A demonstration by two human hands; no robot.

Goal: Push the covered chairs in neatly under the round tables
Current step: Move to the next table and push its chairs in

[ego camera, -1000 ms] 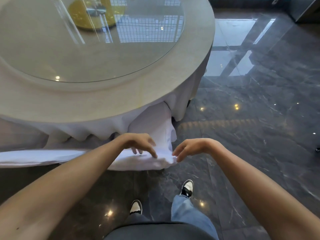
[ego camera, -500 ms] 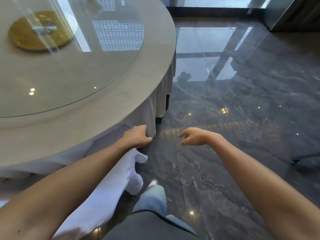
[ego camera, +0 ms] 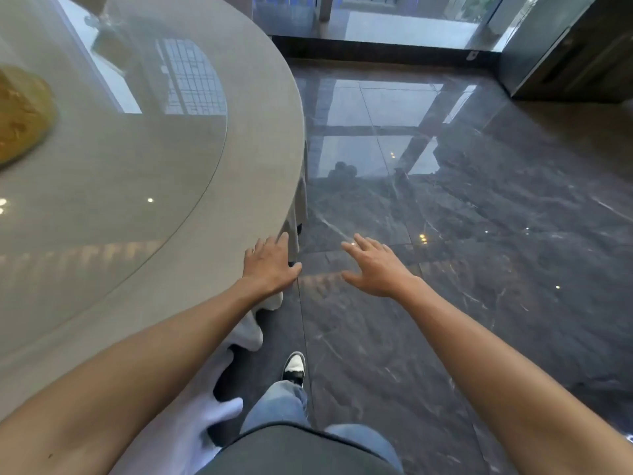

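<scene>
A round table [ego camera: 260, 138] with a grey cloth top and a glass turntable fills the left of the view. White chair cover fabric [ego camera: 191, 430] shows below the table's edge, under my left forearm; the chair itself is hidden. My left hand [ego camera: 270, 265] lies flat, fingers spread, over the table's rim near its skirt and holds nothing. My right hand [ego camera: 375, 267] hovers open over the dark floor, to the right of the table, touching nothing.
Glossy dark marble floor [ego camera: 462, 269] stretches to the right and ahead. Glass doors [ego camera: 394, 18] stand at the far end and a dark cabinet [ego camera: 565, 56] at the top right. My shoe [ego camera: 294, 368] and jeans leg are below the hands.
I have walked on around the table to the right. My left hand has let go of the white cover and opened flat at the table edge. My right hand has spread open.
</scene>
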